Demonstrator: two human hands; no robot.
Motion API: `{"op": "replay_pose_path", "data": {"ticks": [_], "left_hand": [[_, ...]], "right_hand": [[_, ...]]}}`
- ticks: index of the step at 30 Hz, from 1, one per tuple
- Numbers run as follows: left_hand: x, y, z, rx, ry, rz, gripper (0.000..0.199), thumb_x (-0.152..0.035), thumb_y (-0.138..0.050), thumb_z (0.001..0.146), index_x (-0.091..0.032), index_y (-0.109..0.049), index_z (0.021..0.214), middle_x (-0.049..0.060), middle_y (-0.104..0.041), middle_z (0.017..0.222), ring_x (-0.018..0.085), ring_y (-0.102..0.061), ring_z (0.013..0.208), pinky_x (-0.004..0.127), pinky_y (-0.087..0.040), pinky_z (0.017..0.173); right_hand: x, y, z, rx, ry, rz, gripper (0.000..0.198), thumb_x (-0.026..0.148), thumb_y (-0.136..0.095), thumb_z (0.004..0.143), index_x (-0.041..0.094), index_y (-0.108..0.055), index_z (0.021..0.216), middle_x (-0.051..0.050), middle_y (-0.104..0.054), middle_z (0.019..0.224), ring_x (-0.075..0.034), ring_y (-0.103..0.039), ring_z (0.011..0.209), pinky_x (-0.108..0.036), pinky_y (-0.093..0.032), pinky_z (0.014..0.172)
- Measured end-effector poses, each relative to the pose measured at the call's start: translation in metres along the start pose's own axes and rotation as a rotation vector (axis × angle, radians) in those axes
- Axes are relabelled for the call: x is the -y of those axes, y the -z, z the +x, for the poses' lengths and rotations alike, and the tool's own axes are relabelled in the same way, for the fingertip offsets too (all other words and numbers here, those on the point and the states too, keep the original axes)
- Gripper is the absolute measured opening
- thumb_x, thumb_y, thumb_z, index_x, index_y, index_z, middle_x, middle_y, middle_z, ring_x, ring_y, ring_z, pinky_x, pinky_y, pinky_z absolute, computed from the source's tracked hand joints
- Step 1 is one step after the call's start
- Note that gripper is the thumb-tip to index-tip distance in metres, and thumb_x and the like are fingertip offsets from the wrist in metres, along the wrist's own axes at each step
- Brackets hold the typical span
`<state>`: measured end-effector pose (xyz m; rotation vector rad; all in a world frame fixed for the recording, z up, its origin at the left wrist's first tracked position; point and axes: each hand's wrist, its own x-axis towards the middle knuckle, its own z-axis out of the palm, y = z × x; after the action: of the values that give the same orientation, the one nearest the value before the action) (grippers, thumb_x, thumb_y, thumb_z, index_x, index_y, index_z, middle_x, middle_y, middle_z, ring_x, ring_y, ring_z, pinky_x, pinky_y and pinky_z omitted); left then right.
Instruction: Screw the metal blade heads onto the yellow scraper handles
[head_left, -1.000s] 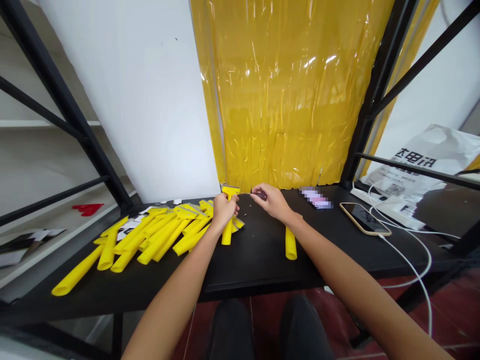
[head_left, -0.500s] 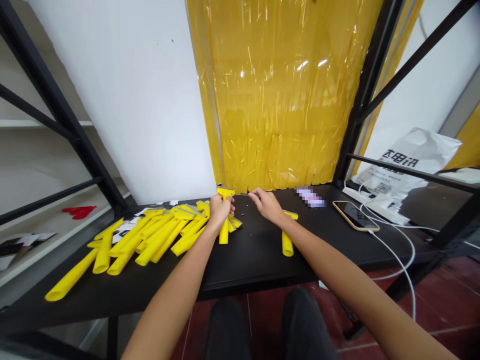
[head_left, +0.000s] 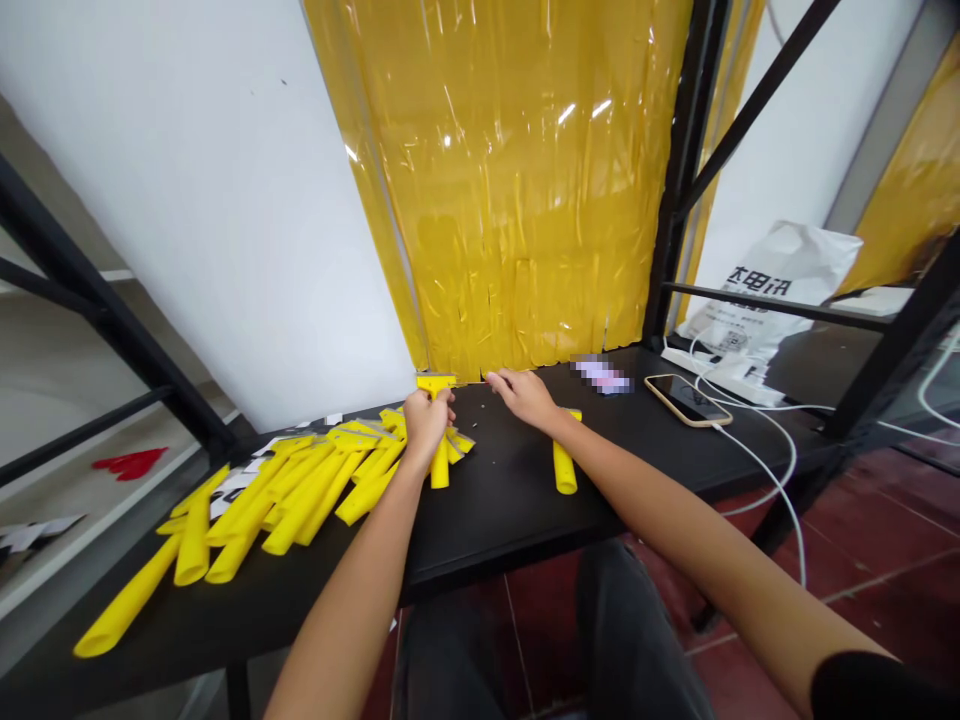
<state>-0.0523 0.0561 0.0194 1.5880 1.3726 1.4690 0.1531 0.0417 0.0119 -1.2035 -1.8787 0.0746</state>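
My left hand (head_left: 425,424) is closed round the handle of a yellow scraper (head_left: 436,383), holding it upright with its wide head and metal edge at the top. A short way to the right, my right hand (head_left: 526,398) has its thumb and fingers drawn together in a pinch. Whatever may be in that pinch is too small to make out. A pile of yellow scrapers (head_left: 307,490) with hollow handles lies left of and behind my left hand. One more yellow scraper (head_left: 565,467) rests under my right wrist, its head partly covered by the arm.
The black tabletop (head_left: 499,500) carries a phone (head_left: 687,400) on a white cable (head_left: 772,487), a blurred-out pinkish item (head_left: 602,375) and a white plastic bag (head_left: 772,300). Black metal posts (head_left: 679,170) frame the table. Yellow film (head_left: 517,200) covers the panel behind.
The camera view has turned, so the scene sits further left in the picture. My left hand keeps its grip on the scraper; my right hand stays pinched close by, barely moved.
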Motion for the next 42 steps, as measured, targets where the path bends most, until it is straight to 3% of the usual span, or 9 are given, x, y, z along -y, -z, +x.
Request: {"op": "replay_pose_path", "data": {"ticks": [4,10,15,19,24,28,34,38,42], "left_hand": [[-0.003,-0.001,-0.002,0.019,0.003,-0.06,0.018,-0.032,-0.062,0.075,-0.015,-0.064,0.073,0.001,-0.059,0.048,0.014,-0.056,0.04,0.022,-0.042,0.042],[0.0,-0.002,-0.001,0.029,0.009,-0.093,0.019,-0.033,-0.062,0.075,-0.015,-0.065,0.071,0.001,-0.058,0.046,0.015,-0.057,0.041,0.023,-0.043,0.043],[0.0,-0.001,-0.001,0.004,0.022,-0.04,0.015,-0.03,-0.061,0.074,-0.016,-0.063,0.07,0.001,-0.06,0.048,0.014,-0.057,0.04,0.022,-0.042,0.042],[0.0,0.0,-0.001,0.057,0.017,-0.027,0.014,-0.029,-0.06,0.075,-0.016,-0.063,0.07,0.002,-0.06,0.05,0.015,-0.057,0.041,0.023,-0.042,0.042],[0.001,-0.002,-0.002,0.118,0.041,0.004,0.016,-0.03,-0.06,0.078,-0.016,-0.062,0.072,0.002,-0.06,0.049,0.014,-0.057,0.039,0.023,-0.042,0.042],[-0.001,-0.002,-0.006,0.18,0.044,0.013,0.016,-0.03,-0.059,0.08,-0.016,-0.062,0.072,0.002,-0.06,0.049,0.014,-0.056,0.038,0.023,-0.042,0.042],[-0.001,-0.004,-0.007,0.195,0.038,0.134,0.018,-0.031,-0.058,0.083,-0.017,-0.064,0.075,0.0,-0.057,0.045,0.014,-0.053,0.037,0.023,-0.039,0.044],[-0.001,-0.004,-0.008,0.195,0.034,0.178,0.018,-0.032,-0.058,0.084,-0.018,-0.063,0.073,0.0,-0.058,0.046,0.015,-0.055,0.04,0.023,-0.039,0.046],[-0.002,-0.003,-0.007,0.227,0.03,0.19,0.018,-0.032,-0.059,0.084,-0.018,-0.062,0.072,0.0,-0.058,0.046,0.015,-0.056,0.041,0.024,-0.039,0.047]], "right_hand": [[-0.002,0.004,0.001,-0.007,0.027,0.097,0.029,0.047,-0.046,0.101,0.022,-0.056,0.109,-0.005,-0.072,0.094,-0.02,-0.068,0.083,-0.028,-0.044,0.072],[-0.001,0.002,0.0,-0.034,-0.016,-0.042,0.04,0.049,-0.036,0.104,0.022,-0.062,0.089,-0.005,-0.071,0.083,-0.021,-0.067,0.08,-0.029,-0.041,0.071],[0.0,0.002,-0.002,0.023,0.071,0.058,0.027,0.044,-0.048,0.1,0.022,-0.055,0.114,-0.006,-0.072,0.102,-0.021,-0.068,0.089,-0.029,-0.044,0.074],[-0.001,0.008,0.0,0.06,0.04,-0.05,0.033,0.045,-0.038,0.104,0.022,-0.059,0.094,-0.006,-0.072,0.09,-0.022,-0.068,0.085,-0.03,-0.043,0.074],[-0.005,0.018,0.004,0.057,0.064,-0.02,0.028,0.045,-0.044,0.102,0.021,-0.057,0.107,-0.007,-0.072,0.098,-0.021,-0.067,0.088,-0.029,-0.043,0.074],[-0.008,0.029,0.006,0.078,0.093,-0.143,0.035,0.046,-0.042,0.102,0.021,-0.063,0.09,-0.007,-0.072,0.087,-0.022,-0.066,0.082,-0.03,-0.041,0.071],[-0.01,0.034,0.003,0.139,0.093,-0.072,0.028,0.041,-0.055,0.097,0.023,-0.059,0.117,-0.008,-0.073,0.105,-0.023,-0.068,0.089,-0.03,-0.043,0.075],[-0.012,0.03,0.002,0.139,0.029,-0.126,0.03,0.044,-0.046,0.102,0.022,-0.065,0.096,-0.007,-0.073,0.089,-0.023,-0.067,0.083,-0.031,-0.041,0.072],[-0.014,0.028,0.0,0.243,-0.002,-0.21,0.039,0.044,-0.039,0.104,0.022,-0.065,0.085,-0.007,-0.072,0.082,-0.023,-0.067,0.079,-0.03,-0.037,0.068]]}}
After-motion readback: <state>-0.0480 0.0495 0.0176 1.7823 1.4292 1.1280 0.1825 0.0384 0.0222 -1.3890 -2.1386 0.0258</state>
